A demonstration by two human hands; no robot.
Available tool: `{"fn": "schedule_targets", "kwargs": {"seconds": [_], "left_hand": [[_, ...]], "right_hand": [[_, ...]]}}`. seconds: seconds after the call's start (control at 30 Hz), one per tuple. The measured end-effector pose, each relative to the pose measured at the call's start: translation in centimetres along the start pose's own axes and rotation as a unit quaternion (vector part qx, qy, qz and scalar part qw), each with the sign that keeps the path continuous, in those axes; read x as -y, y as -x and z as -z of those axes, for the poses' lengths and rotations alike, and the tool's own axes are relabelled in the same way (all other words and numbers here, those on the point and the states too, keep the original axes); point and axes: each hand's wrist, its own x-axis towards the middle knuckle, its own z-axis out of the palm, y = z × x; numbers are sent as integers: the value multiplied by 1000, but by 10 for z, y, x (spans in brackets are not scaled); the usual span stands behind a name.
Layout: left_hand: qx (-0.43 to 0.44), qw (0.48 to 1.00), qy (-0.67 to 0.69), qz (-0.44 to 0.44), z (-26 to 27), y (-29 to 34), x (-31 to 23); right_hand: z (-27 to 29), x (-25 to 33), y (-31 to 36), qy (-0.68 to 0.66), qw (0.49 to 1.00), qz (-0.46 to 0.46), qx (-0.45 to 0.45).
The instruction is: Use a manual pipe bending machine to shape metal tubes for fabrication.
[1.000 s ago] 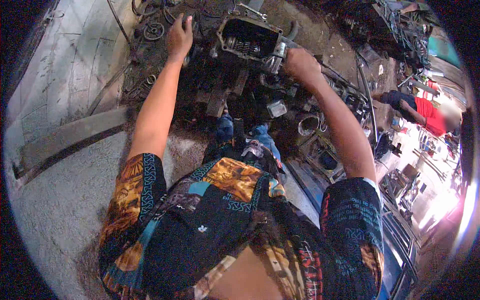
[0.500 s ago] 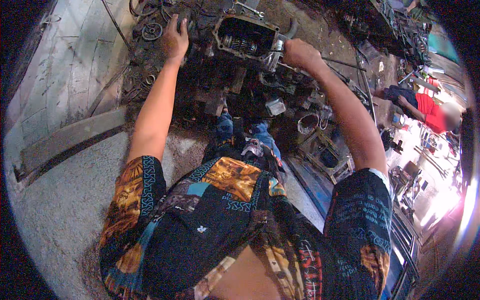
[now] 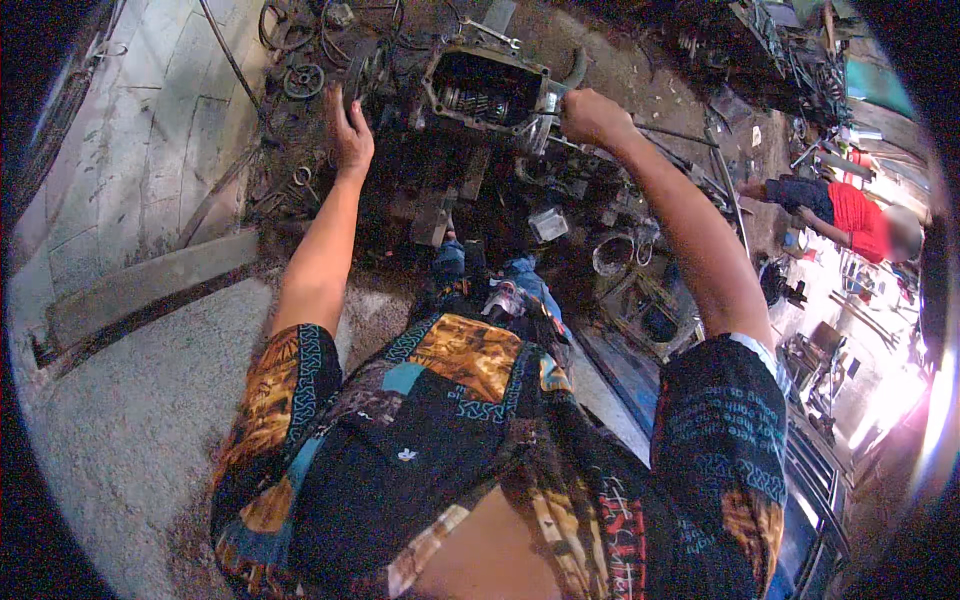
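An opened metal gearbox housing (image 3: 532,68) lies ahead of me, its toothed gears (image 3: 476,102) showing inside. My right hand (image 3: 597,118) is closed in a fist at the housing's right end. A thin dark metal rod (image 3: 672,131) comes out of that fist to the right, and a short thin length shows on its left by the housing's edge. My left hand (image 3: 350,138) holds nothing; its fingers are apart, close to a dark round wheel-like part (image 3: 358,75) left of the housing. Whether the fingertips touch that part I cannot tell.
A wrench (image 3: 492,34) lies at the housing's far edge. A small spoked handwheel (image 3: 303,81) and metal scraps lie by the left wall. Nearer stand a clear plastic container (image 3: 548,225) and a round tub (image 3: 612,254). A person in red (image 3: 858,216) is at the far right.
My left hand has come back toward me, off the dark wheel-like part, fingers still apart. My right fist stays at the housing's right end, shifted only slightly.
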Motion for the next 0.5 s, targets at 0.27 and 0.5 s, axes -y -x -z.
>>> {"fn": "schedule_targets", "kwargs": {"seconds": [0.27, 0.5], "left_hand": [[18, 999, 4, 25, 15, -14, -3], [80, 995, -56, 33, -19, -95, -13]], "right_hand": [[-2, 13, 11, -9, 999, -50, 10], [-6, 12, -11, 14, 999, -15, 36]]}}
